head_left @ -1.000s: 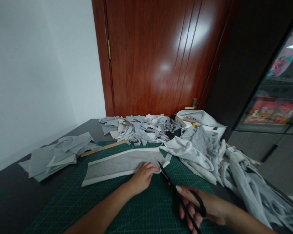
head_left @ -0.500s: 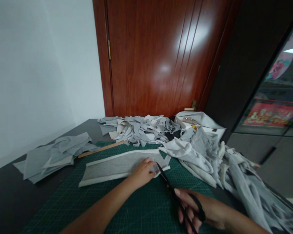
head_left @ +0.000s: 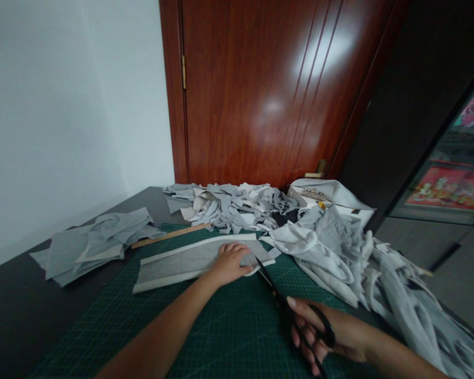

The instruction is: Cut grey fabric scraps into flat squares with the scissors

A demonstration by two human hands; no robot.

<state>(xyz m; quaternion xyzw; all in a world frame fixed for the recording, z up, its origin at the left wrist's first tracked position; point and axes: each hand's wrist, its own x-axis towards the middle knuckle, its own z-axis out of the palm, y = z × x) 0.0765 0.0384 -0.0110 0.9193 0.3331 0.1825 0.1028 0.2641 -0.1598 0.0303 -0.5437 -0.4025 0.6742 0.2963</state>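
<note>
A long strip of grey fabric with pale edges (head_left: 174, 268) lies on the green cutting mat (head_left: 229, 326). My left hand (head_left: 231, 262) rests on the strip near its right end, palm down with its fingers spread. In my right hand (head_left: 310, 331) are black scissors (head_left: 274, 295), held by the handles. Their tip points up and left and is at the strip's lower edge, just right of my left hand. The blades look closed or nearly so.
Grey fabric pieces (head_left: 90, 242) lie at the left, beside a wooden ruler (head_left: 169, 235). Scraps (head_left: 229, 205) are heaped at the back by the door. Bunched grey cloth (head_left: 332, 242) and a white box (head_left: 359, 215) stand on the right.
My left hand has shifted up the strip, and its fingers are more spread. The scissors have stayed close to the strip's right end. The whole view has shifted slightly.
</note>
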